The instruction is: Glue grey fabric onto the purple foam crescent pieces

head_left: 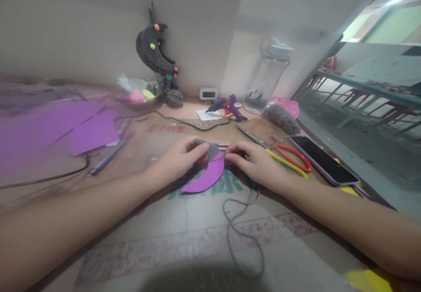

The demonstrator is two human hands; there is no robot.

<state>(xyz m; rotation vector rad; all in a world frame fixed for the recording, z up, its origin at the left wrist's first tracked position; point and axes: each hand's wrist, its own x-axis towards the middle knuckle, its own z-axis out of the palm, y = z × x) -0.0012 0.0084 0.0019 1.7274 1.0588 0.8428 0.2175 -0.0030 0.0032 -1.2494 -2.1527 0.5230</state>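
My left hand (189, 154) pinches the top of a purple paper crescent (208, 176), where grey yarn is wound around it. The crescent's bare purple tail curves down and left over the table. Just right of it, my right hand (246, 158) has thumb and forefinger closed on the grey yarn (232, 226), close to the crescent's edge. A loose length of that yarn hangs from under the right hand and loops across the table toward me. The fingertips of both hands are partly hidden.
Scissors (286, 151) and a phone (324, 160) lie at right. Behind are a glue gun (226, 105), small clock (208, 93), water bottle (268, 75) and grey yarn ball (283, 119). Purple paper (94, 132) and a pen (110, 155) lie left. A dark crescent decoration (148, 48) hangs behind.
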